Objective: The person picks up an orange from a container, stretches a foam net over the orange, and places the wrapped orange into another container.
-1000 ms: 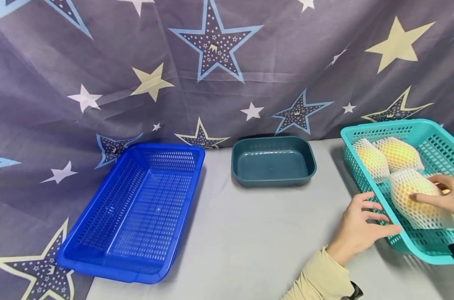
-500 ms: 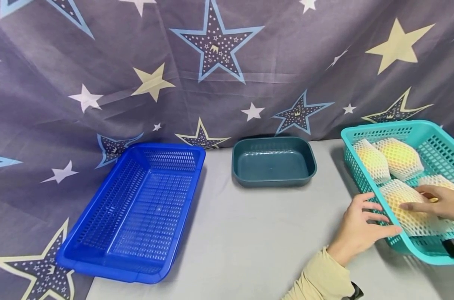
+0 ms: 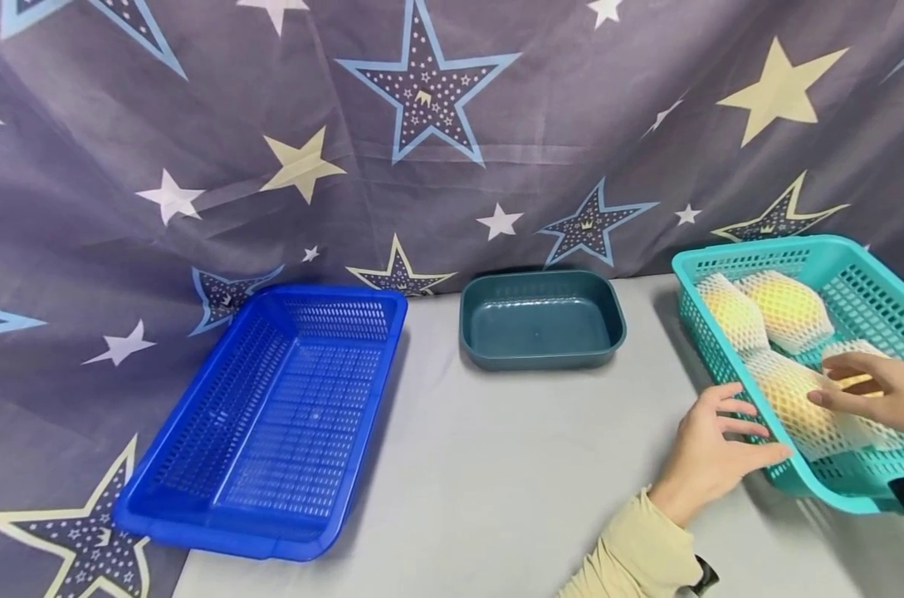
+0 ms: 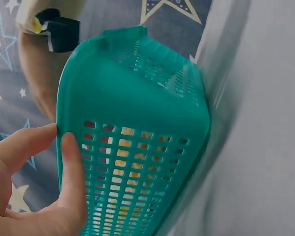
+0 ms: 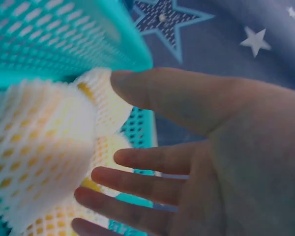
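Note:
Near the front of the teal basket, my left hand grips its left rim; in the left wrist view the thumb and a finger pinch the edge. Inside are several yellow fruits in white foam nets, their kind hidden by the netting. One netted fruit lies along the left wall. Over it and another netted fruit hovers my right hand, fingers apart and holding nothing. In the right wrist view the right palm faces a large netted fruit, with a gap between. Two more fruits sit at the back.
A blue perforated basket stands at the left with nothing visible in it. The small dark green tray sits at the back middle, against a star-patterned cloth. A light grey surface lies under everything.
My right hand has moved a netted fruit left and down against the basket's left wall, then let go of it. The left hand stays on the rim.

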The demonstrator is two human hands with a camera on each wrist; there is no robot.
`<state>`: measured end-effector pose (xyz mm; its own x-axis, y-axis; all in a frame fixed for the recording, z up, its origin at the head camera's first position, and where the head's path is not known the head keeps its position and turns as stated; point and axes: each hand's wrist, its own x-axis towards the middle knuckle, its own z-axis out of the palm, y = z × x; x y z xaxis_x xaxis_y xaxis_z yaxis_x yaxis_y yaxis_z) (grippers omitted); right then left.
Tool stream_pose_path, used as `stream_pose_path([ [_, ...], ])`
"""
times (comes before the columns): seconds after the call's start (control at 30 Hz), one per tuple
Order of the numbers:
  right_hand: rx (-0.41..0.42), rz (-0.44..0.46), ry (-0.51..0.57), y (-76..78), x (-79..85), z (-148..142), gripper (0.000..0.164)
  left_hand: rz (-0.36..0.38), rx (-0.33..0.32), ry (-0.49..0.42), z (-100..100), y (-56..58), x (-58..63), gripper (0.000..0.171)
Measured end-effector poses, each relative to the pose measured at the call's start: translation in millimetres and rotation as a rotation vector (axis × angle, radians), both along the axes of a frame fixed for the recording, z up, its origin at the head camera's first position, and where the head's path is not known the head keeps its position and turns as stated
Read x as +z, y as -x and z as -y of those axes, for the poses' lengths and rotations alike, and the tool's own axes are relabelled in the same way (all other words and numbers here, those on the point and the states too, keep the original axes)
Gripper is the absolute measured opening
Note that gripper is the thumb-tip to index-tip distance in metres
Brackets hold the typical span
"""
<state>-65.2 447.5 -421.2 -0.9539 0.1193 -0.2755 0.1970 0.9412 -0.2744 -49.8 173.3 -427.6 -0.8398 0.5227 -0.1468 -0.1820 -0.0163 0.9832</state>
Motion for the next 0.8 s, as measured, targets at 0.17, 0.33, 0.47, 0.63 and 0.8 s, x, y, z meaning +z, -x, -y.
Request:
stream_pose_path([
  [0.17, 0.028, -0.211, -0.018, 5.6, 13.4, 21, 0.077, -0.120, 0.000, 0.002, 8, 10.3, 2.3, 0.062],
  [0.33, 0.065, -0.424, 0.082, -7.2, 64.4, 90, 0.046, -0.239, 0.033, 0.017, 27, 20.6, 6.7, 0.055],
  [0.47, 0.085, -0.562, 0.217, -20.2, 81.1, 131, 0.030, -0.310, 0.054, 0.040, 46, 25.5, 7.6, 0.045],
  [0.63, 0.119, -0.689, 0.393, -33.2, 81.6, 161, 0.023, -0.409, 0.077, 0.075, 64, 30.9, 4.8, 0.037],
  [0.8, 0.137, -0.666, 0.460, -33.5, 75.2, 186, 0.022, -0.452, 0.112, 0.092, 83, 39.0, 0.3, 0.032],
])
